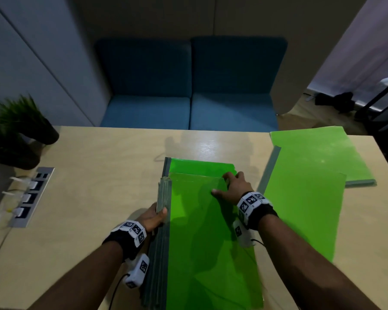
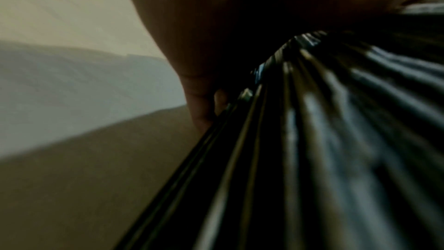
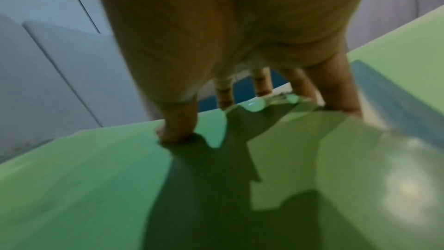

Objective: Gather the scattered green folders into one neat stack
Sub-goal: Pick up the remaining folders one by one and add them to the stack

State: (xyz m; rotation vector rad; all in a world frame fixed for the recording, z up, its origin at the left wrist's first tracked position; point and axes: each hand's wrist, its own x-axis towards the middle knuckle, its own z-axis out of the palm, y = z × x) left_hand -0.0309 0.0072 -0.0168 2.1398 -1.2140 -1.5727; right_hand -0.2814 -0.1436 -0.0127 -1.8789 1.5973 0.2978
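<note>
A stack of green folders [image 1: 211, 238] with grey spines lies at the table's near middle. My left hand [image 1: 158, 217] grips its spine edge, thumb on top; the left wrist view shows the spines [image 2: 312, 140] fanned beside my left hand [image 2: 204, 90]. My right hand [image 1: 230, 186] holds the far right corner, thumb pressed on the top cover [image 3: 96, 187] and fingers [image 3: 261, 86] curled over the edge. The lowest folder [image 1: 199, 168] sticks out beyond the stack. Two more green folders lie to the right, one [image 1: 300, 211] overlapping the other [image 1: 323, 151].
The wooden table [image 1: 94, 175] carries a potted plant [image 1: 20, 130] at the far left and a socket panel [image 1: 29, 198] with plugged-in cables. A blue sofa [image 1: 188, 97] stands behind the table. The right folders reach the table's far right edge.
</note>
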